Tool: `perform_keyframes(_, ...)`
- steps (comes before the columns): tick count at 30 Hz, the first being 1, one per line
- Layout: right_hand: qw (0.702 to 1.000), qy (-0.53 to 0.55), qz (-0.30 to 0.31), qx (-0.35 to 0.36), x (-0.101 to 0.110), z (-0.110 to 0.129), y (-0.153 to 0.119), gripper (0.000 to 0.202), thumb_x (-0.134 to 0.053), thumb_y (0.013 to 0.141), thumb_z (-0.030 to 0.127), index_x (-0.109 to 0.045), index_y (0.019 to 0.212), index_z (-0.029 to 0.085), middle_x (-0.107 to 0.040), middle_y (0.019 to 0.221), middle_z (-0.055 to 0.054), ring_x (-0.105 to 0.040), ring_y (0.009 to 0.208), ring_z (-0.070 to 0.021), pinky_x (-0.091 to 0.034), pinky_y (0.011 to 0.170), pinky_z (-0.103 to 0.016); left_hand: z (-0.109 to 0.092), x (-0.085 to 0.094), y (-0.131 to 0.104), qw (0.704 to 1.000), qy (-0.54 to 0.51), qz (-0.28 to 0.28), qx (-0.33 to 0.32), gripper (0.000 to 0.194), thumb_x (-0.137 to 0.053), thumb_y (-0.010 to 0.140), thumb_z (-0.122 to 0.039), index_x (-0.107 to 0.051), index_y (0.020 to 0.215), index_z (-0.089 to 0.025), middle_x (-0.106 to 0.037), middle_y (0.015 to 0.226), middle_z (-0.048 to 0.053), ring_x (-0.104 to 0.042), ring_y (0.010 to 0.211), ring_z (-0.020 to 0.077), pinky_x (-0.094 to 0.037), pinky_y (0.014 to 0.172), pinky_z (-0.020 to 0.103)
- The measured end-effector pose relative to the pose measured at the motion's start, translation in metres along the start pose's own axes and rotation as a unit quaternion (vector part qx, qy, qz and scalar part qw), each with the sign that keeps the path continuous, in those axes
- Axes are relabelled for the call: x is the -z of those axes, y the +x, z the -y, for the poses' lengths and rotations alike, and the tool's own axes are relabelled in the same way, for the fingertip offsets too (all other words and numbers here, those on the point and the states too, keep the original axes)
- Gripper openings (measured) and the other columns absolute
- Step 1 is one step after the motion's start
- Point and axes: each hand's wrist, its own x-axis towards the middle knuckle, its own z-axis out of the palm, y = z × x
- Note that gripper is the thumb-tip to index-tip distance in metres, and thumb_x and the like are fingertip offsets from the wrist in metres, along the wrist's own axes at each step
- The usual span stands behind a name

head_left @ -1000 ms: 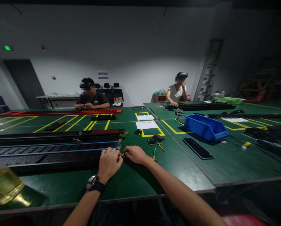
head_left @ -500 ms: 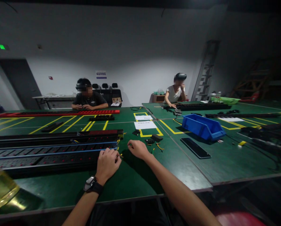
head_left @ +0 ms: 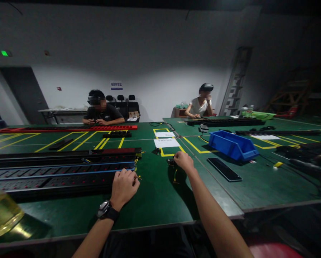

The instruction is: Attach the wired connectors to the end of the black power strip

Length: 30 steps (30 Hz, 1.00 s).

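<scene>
My left hand, with a watch on its wrist, is closed at the right end of a long black rail with red dots. A thin yellowish wire sticks out at its thumb and index finger. My right hand is closed, fingertips down, beside a small black part. Whatever sits between those fingertips is hidden. Just below this hand, a short yellow wire lies on the green table. A blue-edged rail lies behind the one at my left hand.
A blue bin and a black phone are to the right. White paper sheets lie inside yellow tape. A jar of yellow liquid stands front left. Two people wearing headsets sit across the table.
My right hand has moved right and slightly away from me, to the small black parts. My left hand stays at the rail's end. The far right person's hand has drawn back.
</scene>
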Motion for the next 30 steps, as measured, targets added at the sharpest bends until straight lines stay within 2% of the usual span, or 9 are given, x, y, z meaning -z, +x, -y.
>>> perform_keyframes(7, 1.0, -0.007, 0.014, 0.01, -0.006, 0.003, 0.003, 0.028, -0.056, 0.092, 0.029, -0.078, 0.106, 0.021, -0.076, 0.111, -0.017, -0.071, 0.106, -0.0295, -0.05, 0.082, -0.034, 0.002, 0.0, 0.0, 1.0, 0.008, 0.006, -0.006, 0.014, -0.057, 0.089, -0.024, -0.069, 0.082, -0.022, -0.074, 0.088, 0.007, -0.062, 0.091, 0.0277, -0.04, 0.083, 0.044)
perform_keyframes(13, 0.999, 0.005, 0.025, 0.024, -0.005, 0.0, 0.004, 0.025, -0.058, 0.092, 0.033, -0.078, 0.102, 0.022, -0.077, 0.108, -0.014, -0.071, 0.104, -0.0279, -0.05, 0.082, -0.033, 0.002, -0.001, -0.001, 1.0, 0.018, 0.005, -0.008, 0.013, -0.057, 0.089, -0.025, -0.068, 0.082, -0.023, -0.074, 0.087, 0.007, -0.061, 0.091, 0.0271, -0.04, 0.083, 0.043)
perform_keyframes(19, 1.0, 0.009, 0.005, -0.008, 0.001, 0.0, 0.001, 0.032, -0.05, 0.096, 0.035, -0.079, 0.106, 0.024, -0.075, 0.115, -0.015, -0.071, 0.107, -0.0307, -0.05, 0.082, -0.036, 0.001, 0.0, 0.0, 1.0, 0.013, 0.006, -0.007, 0.013, -0.058, 0.089, -0.024, -0.069, 0.082, -0.022, -0.073, 0.087, 0.007, -0.062, 0.09, 0.0279, -0.04, 0.082, 0.044)
perform_keyframes(25, 1.0, 0.008, 0.022, -0.015, -0.005, 0.0, 0.002, 0.035, -0.055, 0.096, 0.045, -0.081, 0.102, 0.023, -0.076, 0.113, -0.017, -0.072, 0.103, -0.031, -0.05, 0.08, -0.037, 0.0, 0.001, 0.0, 1.0, 0.013, 0.01, -0.004, 0.013, -0.057, 0.089, -0.023, -0.069, 0.082, -0.022, -0.074, 0.088, 0.007, -0.062, 0.091, 0.0278, -0.039, 0.082, 0.044)
perform_keyframes(27, 0.999, 0.023, 0.022, -0.017, -0.007, -0.001, 0.004, 0.03, -0.058, 0.093, 0.042, -0.081, 0.099, 0.022, -0.077, 0.109, -0.016, -0.072, 0.101, -0.0301, -0.049, 0.078, -0.035, 0.001, 0.001, 0.0, 1.0, 0.014, 0.01, -0.004, 0.014, -0.057, 0.09, -0.023, -0.069, 0.082, -0.022, -0.074, 0.088, 0.007, -0.062, 0.091, 0.0275, -0.039, 0.082, 0.044)
perform_keyframes(30, 0.997, 0.071, 0.005, -0.01, -0.009, -0.004, 0.008, 0.024, -0.061, 0.09, 0.029, -0.082, 0.096, 0.019, -0.077, 0.105, -0.016, -0.071, 0.102, -0.0287, -0.046, 0.075, -0.032, 0.001, -0.001, 0.0, 1.0, 0.015, 0.009, -0.003, 0.014, -0.057, 0.09, -0.024, -0.069, 0.083, -0.022, -0.074, 0.088, 0.006, -0.062, 0.092, 0.0275, -0.039, 0.083, 0.044)
